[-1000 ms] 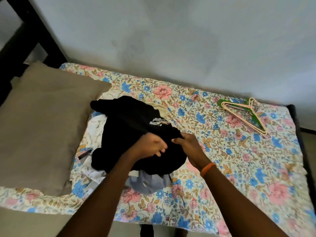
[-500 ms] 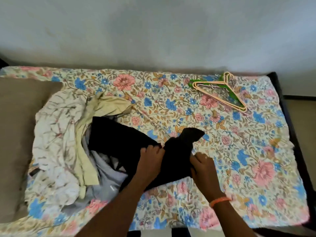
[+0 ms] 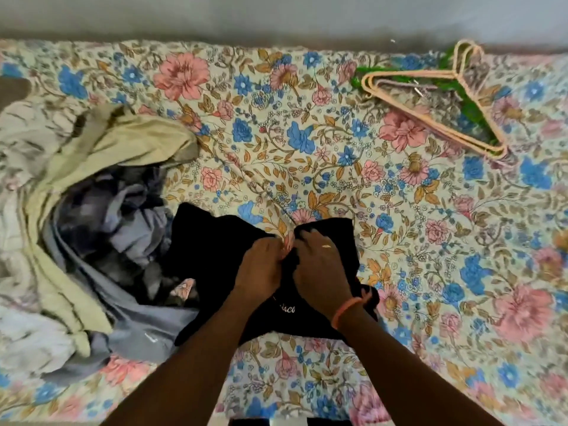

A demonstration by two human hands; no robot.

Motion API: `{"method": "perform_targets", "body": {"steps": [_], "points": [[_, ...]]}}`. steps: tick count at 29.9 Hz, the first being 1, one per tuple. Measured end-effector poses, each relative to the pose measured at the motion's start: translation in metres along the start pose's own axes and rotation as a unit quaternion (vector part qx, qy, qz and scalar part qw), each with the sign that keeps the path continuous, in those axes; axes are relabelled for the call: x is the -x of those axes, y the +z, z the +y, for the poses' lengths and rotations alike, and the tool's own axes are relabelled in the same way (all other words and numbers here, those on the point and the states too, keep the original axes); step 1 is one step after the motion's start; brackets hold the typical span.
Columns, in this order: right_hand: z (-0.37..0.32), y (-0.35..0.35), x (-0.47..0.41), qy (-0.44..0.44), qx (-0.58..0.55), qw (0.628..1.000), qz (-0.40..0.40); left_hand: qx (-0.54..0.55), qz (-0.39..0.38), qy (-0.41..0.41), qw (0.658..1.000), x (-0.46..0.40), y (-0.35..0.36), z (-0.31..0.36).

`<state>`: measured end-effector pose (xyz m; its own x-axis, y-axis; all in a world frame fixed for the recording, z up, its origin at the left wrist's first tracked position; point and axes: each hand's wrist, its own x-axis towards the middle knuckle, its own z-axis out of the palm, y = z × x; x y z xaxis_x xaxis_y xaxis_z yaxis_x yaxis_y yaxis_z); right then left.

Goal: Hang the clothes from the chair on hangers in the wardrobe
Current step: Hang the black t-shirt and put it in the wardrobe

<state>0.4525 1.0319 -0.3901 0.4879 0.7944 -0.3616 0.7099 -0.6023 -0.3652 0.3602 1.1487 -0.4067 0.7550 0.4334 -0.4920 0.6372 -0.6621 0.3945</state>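
The black shirt [image 3: 215, 259], pulled off the clothes pile [image 3: 92, 210] to lower centre on the bed [image 3: 430, 241], was gripped by left hand [image 3: 261, 269] and right hand [image 3: 319, 265], ready for the hangers [image 3: 436, 96] at upper right.

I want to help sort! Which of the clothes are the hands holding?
The black garment, held by the left hand and right hand. The pale yellow garment and grey-blue garment lie untouched.

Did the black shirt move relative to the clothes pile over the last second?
Yes. The black shirt came off the top of the clothes pile and now lies on the floral bedsheet beside it, toward the hangers, with both hands gripping it.
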Motion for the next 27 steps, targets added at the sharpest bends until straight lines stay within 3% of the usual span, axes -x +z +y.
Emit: {"method": "perform_targets", "body": {"steps": [2, 4, 7, 13, 17, 21, 22, 24, 27], "points": [[-0.005, 0.012, -0.016, -0.049, 0.046, 0.993, -0.1, -0.085, -0.088, 0.059, 0.991, -0.009, -0.003, -0.003], [-0.002, 0.014, -0.022, -0.05, 0.103, 0.978, -0.175, -0.212, -0.126, 0.113, 0.963, -0.01, -0.006, -0.007], [0.012, 0.006, -0.023, -0.039, 0.186, 0.964, -0.188, -0.279, -0.134, 0.147, 0.939, -0.007, -0.007, -0.016], [0.031, -0.025, -0.022, 0.002, 0.24, 0.958, -0.156, -0.294, -0.146, 0.121, 0.937, -0.017, -0.026, -0.009], [0.042, -0.052, -0.024, 0.068, 0.313, 0.937, -0.138, -0.302, -0.046, 0.109, 0.946, -0.031, -0.045, 0.003], [0.058, -0.079, -0.042, 0.176, 0.303, 0.935, 0.051, -0.291, 0.171, 0.163, 0.927, -0.047, -0.06, 0.012], [0.059, -0.083, -0.048, 0.189, 0.285, 0.935, 0.094, -0.284, 0.194, 0.169, 0.923, -0.051, -0.065, 0.017], [0.06, -0.084, -0.052, 0.21, 0.228, 0.945, 0.106, -0.291, 0.134, 0.15, 0.936, -0.06, -0.07, 0.024], [0.074, -0.072, -0.05, 0.235, 0.102, 0.966, 0.019, -0.211, -0.03, 0.041, 0.976, -0.079, -0.07, 0.029]]}}
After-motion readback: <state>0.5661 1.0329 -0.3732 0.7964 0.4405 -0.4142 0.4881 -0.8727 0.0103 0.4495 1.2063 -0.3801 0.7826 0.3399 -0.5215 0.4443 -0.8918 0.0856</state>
